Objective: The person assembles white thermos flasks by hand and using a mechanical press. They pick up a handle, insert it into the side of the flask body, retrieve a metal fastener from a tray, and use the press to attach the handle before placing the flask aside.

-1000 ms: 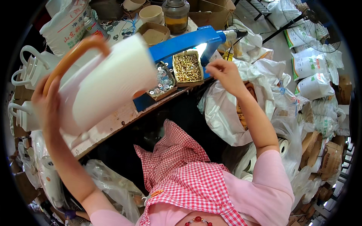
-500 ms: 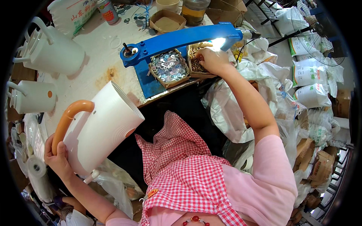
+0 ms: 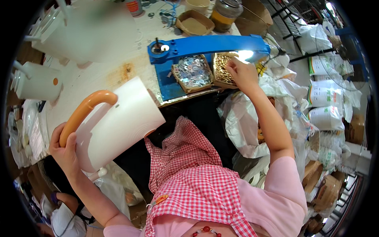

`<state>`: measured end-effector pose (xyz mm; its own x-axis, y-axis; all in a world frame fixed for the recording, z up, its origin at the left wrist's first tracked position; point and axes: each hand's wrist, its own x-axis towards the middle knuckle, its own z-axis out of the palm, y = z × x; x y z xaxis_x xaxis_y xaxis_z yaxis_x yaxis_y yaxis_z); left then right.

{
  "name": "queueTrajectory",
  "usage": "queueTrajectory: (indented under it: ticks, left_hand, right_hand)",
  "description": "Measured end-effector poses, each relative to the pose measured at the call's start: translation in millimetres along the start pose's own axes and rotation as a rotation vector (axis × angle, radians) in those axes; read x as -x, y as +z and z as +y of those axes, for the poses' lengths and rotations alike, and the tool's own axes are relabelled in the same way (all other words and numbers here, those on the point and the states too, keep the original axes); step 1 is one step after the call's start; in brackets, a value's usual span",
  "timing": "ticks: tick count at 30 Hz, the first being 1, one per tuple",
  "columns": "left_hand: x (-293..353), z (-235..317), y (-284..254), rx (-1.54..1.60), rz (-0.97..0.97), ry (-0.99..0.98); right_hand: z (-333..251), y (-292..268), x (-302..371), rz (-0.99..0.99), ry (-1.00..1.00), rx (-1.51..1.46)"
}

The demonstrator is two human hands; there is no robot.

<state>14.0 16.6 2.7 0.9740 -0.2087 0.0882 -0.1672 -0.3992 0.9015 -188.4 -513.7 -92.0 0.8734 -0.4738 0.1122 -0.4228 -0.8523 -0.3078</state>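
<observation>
My left hand (image 3: pixel 65 152) is wrapped round the curved orange handle (image 3: pixel 87 108) of a white plastic jug (image 3: pixel 118 122). The jug lies tilted in front of me, its wide end toward the upper right and a small white spout (image 3: pixel 102 172) at its lower side. My right hand (image 3: pixel 242 74) is at the right side of a small box of brass-coloured fasteners (image 3: pixel 221 68), thumb and fingers pinched together. What they hold, if anything, is hidden. Left of that box, a cardboard box holds flat grey washers (image 3: pixel 192 70). Above both boxes reaches a blue metal machine arm (image 3: pixel 209 44).
White jugs (image 3: pixel 37 81) stand at the left of the worktable (image 3: pixel 104 75). Behind the machine are a shallow cardboard box (image 3: pixel 195 23) and a jar of yellowish liquid (image 3: pixel 226 15). A white sack (image 3: pixel 246 126) sits below my right arm. A fan (image 3: pixel 341 55) stands at the right.
The view has shifted, so the table things sit farther right. The jug has turned and its open mouth no longer shows. My right hand has drawn back slightly toward the fastener box's right edge.
</observation>
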Motion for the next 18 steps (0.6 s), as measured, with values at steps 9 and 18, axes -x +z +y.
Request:
queueTrajectory:
  ticks: [9,18]
  left_hand:
    - [3,15,8,-0.064,-0.032,0.073]
    - [11,15,10,-0.002,-0.041,0.132]
  right_hand:
    - [-76,-41,5,-0.054,0.065,-1.0]
    - [-173,-31,-75,0.092,-0.352,-1.015]
